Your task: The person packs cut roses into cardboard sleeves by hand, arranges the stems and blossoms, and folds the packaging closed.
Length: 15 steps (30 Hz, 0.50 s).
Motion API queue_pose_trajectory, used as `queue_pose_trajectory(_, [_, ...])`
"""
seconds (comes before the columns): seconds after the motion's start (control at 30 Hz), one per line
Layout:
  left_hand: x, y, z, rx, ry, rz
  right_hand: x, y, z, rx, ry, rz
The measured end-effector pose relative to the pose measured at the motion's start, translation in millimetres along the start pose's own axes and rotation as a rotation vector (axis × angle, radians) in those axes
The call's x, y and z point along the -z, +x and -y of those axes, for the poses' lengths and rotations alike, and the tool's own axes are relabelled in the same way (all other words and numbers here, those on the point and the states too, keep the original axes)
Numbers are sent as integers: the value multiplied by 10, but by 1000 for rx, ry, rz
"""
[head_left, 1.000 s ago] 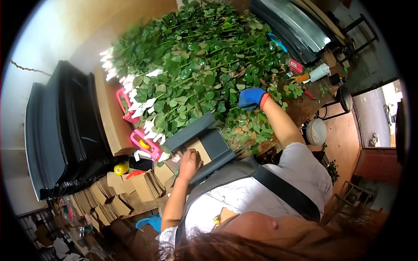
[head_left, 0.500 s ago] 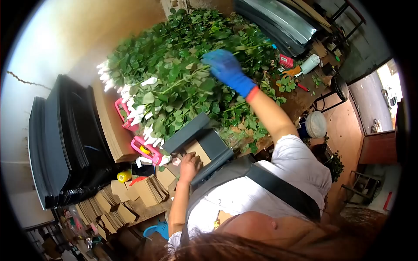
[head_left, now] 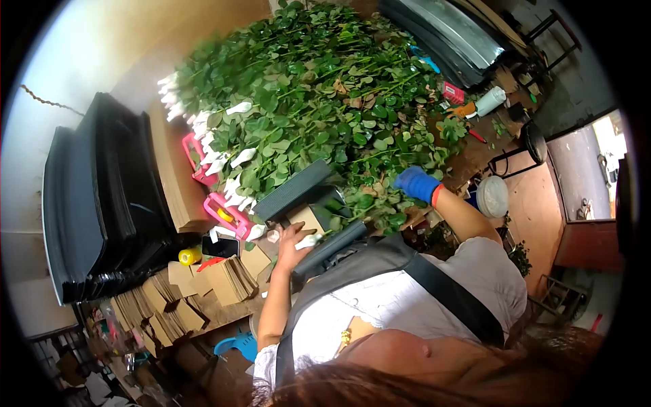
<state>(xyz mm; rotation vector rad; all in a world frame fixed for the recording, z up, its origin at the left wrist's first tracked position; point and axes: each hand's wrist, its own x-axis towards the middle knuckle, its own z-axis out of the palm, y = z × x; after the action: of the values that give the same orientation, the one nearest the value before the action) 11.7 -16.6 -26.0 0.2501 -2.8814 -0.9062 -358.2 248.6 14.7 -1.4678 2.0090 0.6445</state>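
Observation:
My bare left hand (head_left: 291, 245) rests at the near left end of a dark grey folded sheet (head_left: 295, 192), its fingers apart over a piece of brown cardboard (head_left: 305, 217). A rose bud in a white sleeve (head_left: 308, 241) lies beside those fingers, and its leafy stem (head_left: 366, 202) runs right across the sheet. My right hand (head_left: 417, 184), in a blue glove, is closed around the stem end. Beyond both hands spreads a large heap of leafy rose stems (head_left: 305, 95), with white-sleeved buds (head_left: 217, 163) along its left edge.
Pink tape dispensers (head_left: 227, 216) stand left of the heap. Nearer are a yellow roll (head_left: 190, 256), a phone (head_left: 220, 246) and stacked cardboard pieces (head_left: 230, 281). Tall dark sheets (head_left: 102, 197) lean at the far left. A red box (head_left: 453, 93) and a white bottle (head_left: 490, 101) lie at the right.
My gloved hand has reached into the heap, then come back toward me and right with a rose stem, which now lies across the grey sheet. My left fingers have spread.

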Motion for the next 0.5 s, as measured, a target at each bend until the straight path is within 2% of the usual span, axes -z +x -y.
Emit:
queue_pose_trajectory(0.07, [74,22,-129,125,-171,-8,29,212,-88,-57,-141,144])
queue_pose_trajectory(0.13, [193,93,-269,197,-262,-22,91,274,-75,34,-204,137])
queue_pose_trajectory(0.2, [155,72,-202,156,-232,-5,171,251,-30,137,-281,215])
queue_pose_trajectory(0.23, [147,39,-178,139,-180,19,260,142,46,161,-247,103])
queue_pose_trajectory(0.33, [22,54,-116,142,-198,13,725,97,334,86,-216,109])
queue_pose_trajectory(0.4, [44,66,-132,99,-135,8,1287,36,457,153,27,-260])
queue_pose_trajectory(0.43, [50,42,-142,102,-135,15,1733,-28,620,64,128,-321])
queue_pose_trajectory(0.47, [55,51,-141,99,-132,16,1828,143,618,100,288,-597])
queue_pose_trajectory(0.5, [60,92,-146,92,-126,10,1933,387,597,98,187,-757])
